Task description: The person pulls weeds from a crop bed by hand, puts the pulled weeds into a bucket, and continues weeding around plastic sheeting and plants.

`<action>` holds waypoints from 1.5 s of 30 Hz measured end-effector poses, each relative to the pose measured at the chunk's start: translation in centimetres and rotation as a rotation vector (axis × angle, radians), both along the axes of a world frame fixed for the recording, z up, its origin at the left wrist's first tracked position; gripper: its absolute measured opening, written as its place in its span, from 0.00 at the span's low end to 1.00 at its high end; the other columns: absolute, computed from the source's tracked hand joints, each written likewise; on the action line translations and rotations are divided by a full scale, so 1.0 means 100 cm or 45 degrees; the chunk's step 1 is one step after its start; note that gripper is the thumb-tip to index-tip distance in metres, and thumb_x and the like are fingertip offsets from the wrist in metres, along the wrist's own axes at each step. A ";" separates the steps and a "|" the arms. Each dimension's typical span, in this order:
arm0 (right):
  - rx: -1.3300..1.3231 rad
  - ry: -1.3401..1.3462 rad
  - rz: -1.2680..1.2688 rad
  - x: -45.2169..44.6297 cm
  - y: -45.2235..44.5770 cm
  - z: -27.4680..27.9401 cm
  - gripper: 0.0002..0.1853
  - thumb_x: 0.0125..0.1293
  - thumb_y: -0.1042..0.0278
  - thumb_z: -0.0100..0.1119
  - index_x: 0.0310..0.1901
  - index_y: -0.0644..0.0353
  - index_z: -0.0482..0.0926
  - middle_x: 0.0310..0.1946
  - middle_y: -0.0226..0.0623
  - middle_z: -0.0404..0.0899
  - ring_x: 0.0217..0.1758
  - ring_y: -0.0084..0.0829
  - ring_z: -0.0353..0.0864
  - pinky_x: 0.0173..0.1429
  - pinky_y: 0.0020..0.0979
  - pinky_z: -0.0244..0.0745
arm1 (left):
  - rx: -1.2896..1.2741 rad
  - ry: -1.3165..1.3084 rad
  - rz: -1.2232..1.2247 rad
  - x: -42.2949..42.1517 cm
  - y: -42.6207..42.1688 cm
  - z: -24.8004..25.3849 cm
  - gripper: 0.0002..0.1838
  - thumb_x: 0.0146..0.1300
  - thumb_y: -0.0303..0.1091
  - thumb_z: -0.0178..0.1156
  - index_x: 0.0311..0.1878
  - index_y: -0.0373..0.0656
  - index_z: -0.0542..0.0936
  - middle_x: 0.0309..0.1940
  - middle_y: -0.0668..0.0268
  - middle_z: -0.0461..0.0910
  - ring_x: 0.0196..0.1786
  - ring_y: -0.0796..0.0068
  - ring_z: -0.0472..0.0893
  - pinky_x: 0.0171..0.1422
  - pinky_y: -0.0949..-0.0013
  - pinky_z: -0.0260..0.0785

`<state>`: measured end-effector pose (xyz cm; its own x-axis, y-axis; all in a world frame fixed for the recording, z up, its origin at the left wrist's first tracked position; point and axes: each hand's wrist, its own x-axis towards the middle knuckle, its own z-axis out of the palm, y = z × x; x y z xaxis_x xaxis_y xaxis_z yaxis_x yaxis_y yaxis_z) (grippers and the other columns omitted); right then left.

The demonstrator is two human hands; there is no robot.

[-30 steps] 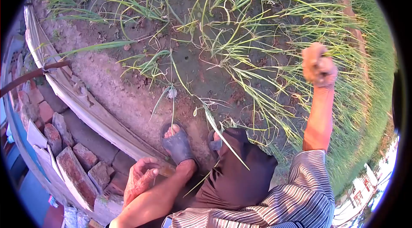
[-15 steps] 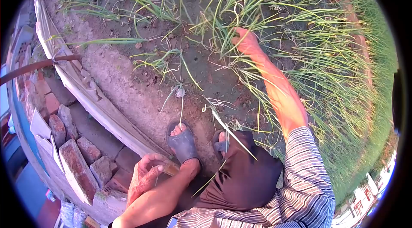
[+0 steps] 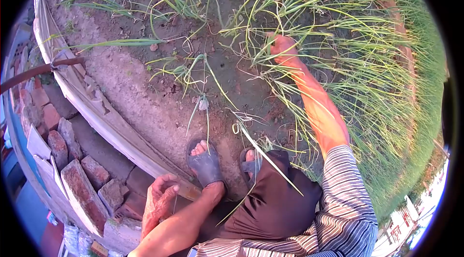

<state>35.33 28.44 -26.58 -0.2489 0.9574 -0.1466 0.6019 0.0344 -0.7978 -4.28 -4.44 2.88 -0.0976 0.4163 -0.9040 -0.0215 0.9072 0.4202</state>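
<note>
My right hand reaches in among long green onion leaves at the upper middle. Its fingers are curled round some leaves low on the plant, and foliage partly hides the fingertips. My left hand hangs by my left knee at the lower left, loosely bent, a gap between thumb and fingers and nothing visible in it. A drooping onion plant with a pale flower head stands in the soil before my feet. One long leaf crosses over my right knee.
Dense onion plants fill the right side, with a brown earth ridge beyond. A pale sheet-covered edge curves along the left, beside broken bricks and a rusty bar. My sandalled feet are on the soil.
My right hand has shifted slightly right and down among the leaves. The left hand stays nearly where it was. The view has tilted a little.
</note>
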 end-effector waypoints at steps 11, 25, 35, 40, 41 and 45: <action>0.101 -0.023 -0.367 -0.029 0.024 0.022 0.10 0.65 0.59 0.62 0.35 0.58 0.80 0.29 0.45 0.83 0.31 0.48 0.83 0.34 0.42 0.75 | -0.012 0.008 -0.021 -0.001 0.000 -0.003 0.19 0.65 0.30 0.68 0.57 0.35 0.76 0.51 0.62 0.82 0.52 0.73 0.80 0.60 0.67 0.71; 0.431 -0.503 -0.157 -0.057 0.053 0.004 0.11 0.61 0.57 0.67 0.40 0.53 0.80 0.33 0.47 0.81 0.38 0.52 0.81 0.41 0.49 0.77 | -0.019 0.044 -0.054 -0.005 -0.002 -0.010 0.21 0.65 0.32 0.68 0.58 0.36 0.76 0.47 0.64 0.83 0.48 0.75 0.80 0.57 0.68 0.73; 0.495 -0.280 0.024 -0.075 0.053 0.020 0.08 0.65 0.62 0.61 0.41 0.53 0.74 0.30 0.48 0.81 0.36 0.53 0.83 0.35 0.49 0.78 | 0.033 0.052 -0.004 -0.003 0.003 -0.008 0.23 0.64 0.33 0.69 0.59 0.36 0.75 0.52 0.62 0.82 0.52 0.72 0.81 0.58 0.67 0.72; 0.054 0.603 0.255 -0.075 0.096 -0.036 0.08 0.68 0.60 0.54 0.38 0.54 0.77 0.27 0.50 0.81 0.32 0.52 0.84 0.33 0.46 0.78 | 0.030 0.042 0.015 -0.002 0.005 -0.007 0.21 0.65 0.30 0.67 0.59 0.36 0.75 0.51 0.62 0.82 0.53 0.73 0.80 0.60 0.67 0.72; 0.248 0.031 0.308 -0.078 0.100 -0.020 0.09 0.69 0.59 0.52 0.40 0.54 0.78 0.28 0.49 0.81 0.33 0.51 0.83 0.33 0.44 0.77 | 0.024 0.037 0.022 -0.002 0.006 -0.007 0.20 0.66 0.29 0.66 0.59 0.36 0.75 0.51 0.62 0.82 0.54 0.73 0.79 0.61 0.67 0.71; 0.379 -0.496 0.238 -0.086 0.094 0.020 0.15 0.73 0.55 0.44 0.38 0.55 0.77 0.34 0.47 0.81 0.33 0.50 0.82 0.34 0.43 0.75 | 0.032 0.022 0.021 -0.003 0.002 -0.008 0.20 0.66 0.29 0.66 0.59 0.36 0.75 0.51 0.62 0.82 0.53 0.73 0.80 0.61 0.68 0.71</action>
<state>26.76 37.79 -24.57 -0.4011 0.9160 0.0092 0.8140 0.3610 -0.4551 -4.62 -4.29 2.09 -0.1203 0.4372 -0.8913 -0.0289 0.8959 0.4434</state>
